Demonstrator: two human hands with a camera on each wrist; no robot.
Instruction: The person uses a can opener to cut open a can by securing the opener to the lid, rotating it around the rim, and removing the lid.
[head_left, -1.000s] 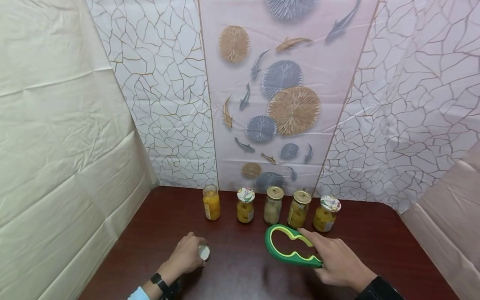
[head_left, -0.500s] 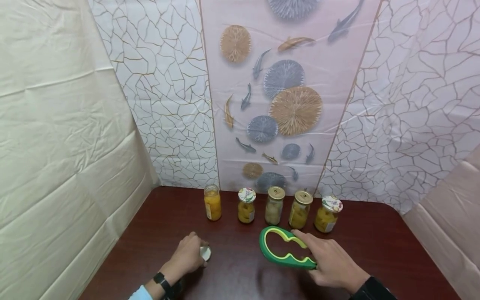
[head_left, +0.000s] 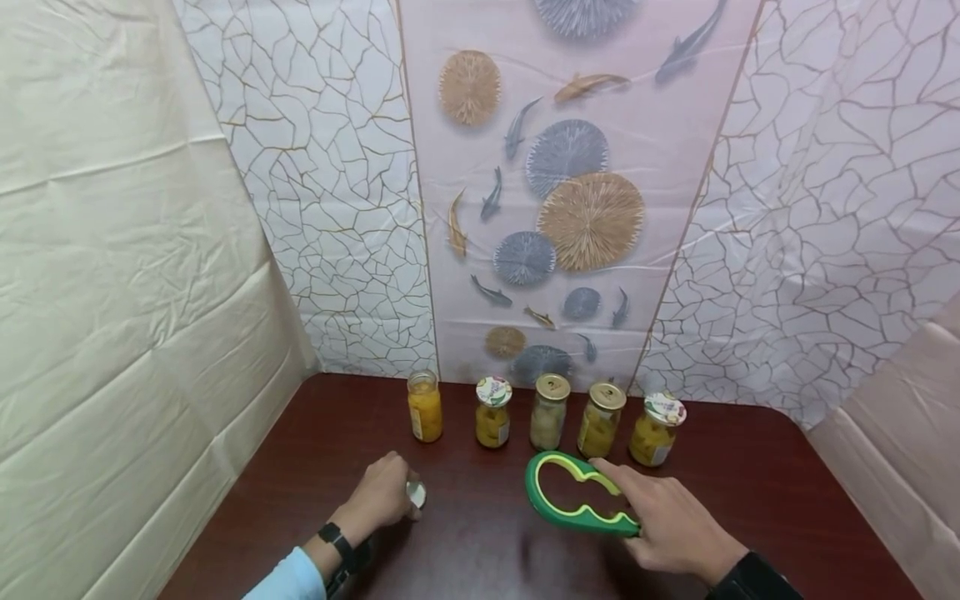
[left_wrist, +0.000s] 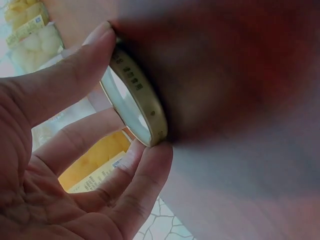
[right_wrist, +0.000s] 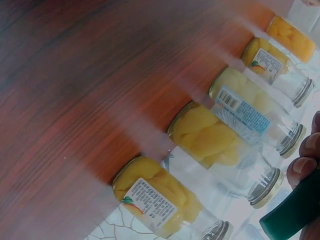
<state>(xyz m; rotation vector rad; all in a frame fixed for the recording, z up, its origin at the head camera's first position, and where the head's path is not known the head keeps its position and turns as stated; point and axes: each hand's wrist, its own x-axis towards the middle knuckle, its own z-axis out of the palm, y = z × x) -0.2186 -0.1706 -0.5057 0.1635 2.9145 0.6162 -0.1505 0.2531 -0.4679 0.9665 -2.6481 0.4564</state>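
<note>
My left hand [head_left: 379, 493] pinches a round jar lid [head_left: 417, 496] by its edge, low over the near left of the table. In the left wrist view the lid [left_wrist: 150, 107] stands tilted, gold rim outward and pale inside showing, between the thumb and fingertips. My right hand [head_left: 678, 527] grips a green jar opener [head_left: 585, 520] with yellow-green scalloped inner edges, held in front of the right-hand jars. Behind the left hand stands a lidless glass jar [head_left: 426, 414] of orange fruit.
Along the back of the dark red table [head_left: 480, 550] stand more lidded fruit jars: a white-lidded one [head_left: 492, 425], gold-lidded ones [head_left: 547, 421] [head_left: 597, 429] and another white-lidded one [head_left: 651, 437]. A patterned cloth [head_left: 360, 250] hangs behind, cream fabric [head_left: 150, 375] at left.
My left hand has shifted slightly away and to the right, and the lid in it has tipped more on edge. The jar opener has swung a little left, then partly back right.
</note>
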